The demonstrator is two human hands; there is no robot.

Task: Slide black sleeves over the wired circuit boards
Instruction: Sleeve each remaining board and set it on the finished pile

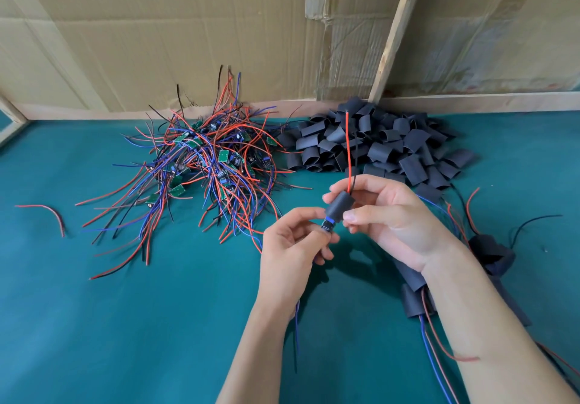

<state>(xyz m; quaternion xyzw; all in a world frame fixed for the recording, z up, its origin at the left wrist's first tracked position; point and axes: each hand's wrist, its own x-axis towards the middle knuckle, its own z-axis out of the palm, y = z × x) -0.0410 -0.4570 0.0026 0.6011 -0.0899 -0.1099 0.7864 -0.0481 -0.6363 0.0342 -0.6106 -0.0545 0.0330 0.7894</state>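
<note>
Behind the hands, on the teal felt tabletop (94,325), a tangled heap of red, blue and black wired green circuit boards (201,168) lies just left of a pile of loose black sleeves (376,146), both against the brown cardboard wall (157,42). Finished sleeved boards (414,297) lie under the right forearm. Nearer than the sleeve pile, the right hand (386,215) pinches a black tubular sleeve (339,205) with a red wire (347,149) rising from its top, while the left hand (295,246) grips the small blue-edged circuit board (328,224) entering its lower end.

Circuit board (327,224) mostly hidden in sleeve (339,206) (rest behind left hand (293,246)); carton print cut off.
</note>
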